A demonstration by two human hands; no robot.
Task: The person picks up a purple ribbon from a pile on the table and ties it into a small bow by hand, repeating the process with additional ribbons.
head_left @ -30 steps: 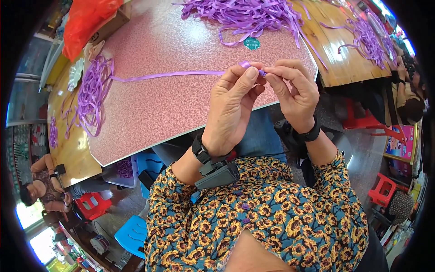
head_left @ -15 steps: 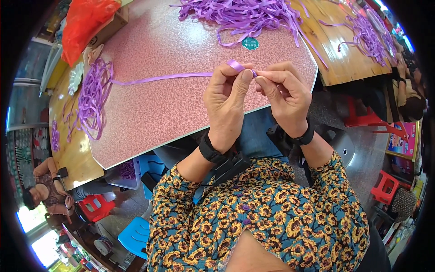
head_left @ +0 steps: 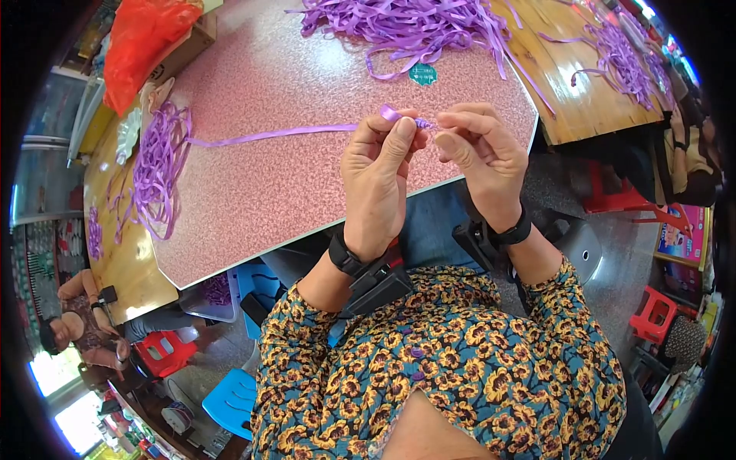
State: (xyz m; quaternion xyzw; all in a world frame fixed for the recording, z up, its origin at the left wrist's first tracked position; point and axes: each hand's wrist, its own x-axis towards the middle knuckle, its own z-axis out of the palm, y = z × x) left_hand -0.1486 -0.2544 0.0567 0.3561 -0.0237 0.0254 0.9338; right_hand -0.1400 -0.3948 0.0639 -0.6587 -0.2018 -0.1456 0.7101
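Note:
A purple ribbon (head_left: 284, 132) runs across the pink speckled tabletop from the left pile into my left hand (head_left: 376, 180). That hand pinches it between thumb and fingers above the table's near edge, and a small loop of ribbon stands up over the index finger. From the pinch a short, gathered or twisted purple piece (head_left: 422, 123) sticks out to the right. Just past its end, my right hand (head_left: 494, 169) has thumb and index finger apart, with nothing visible between them. Dark bands with black devices sit on both wrists.
A ribbon heap (head_left: 406, 31) lies at the far side, a ribbon pile (head_left: 159, 165) at the left. Beyond are a red plastic bag (head_left: 146, 50) by a cardboard box, and another heap (head_left: 621, 65) on a wooden table. Blue and red stools stand below; other people sit nearby.
My right thumb and fingers have parted and come off the gathered piece, exposing its end. The left hand has shifted slightly left, still pinching the ribbon.

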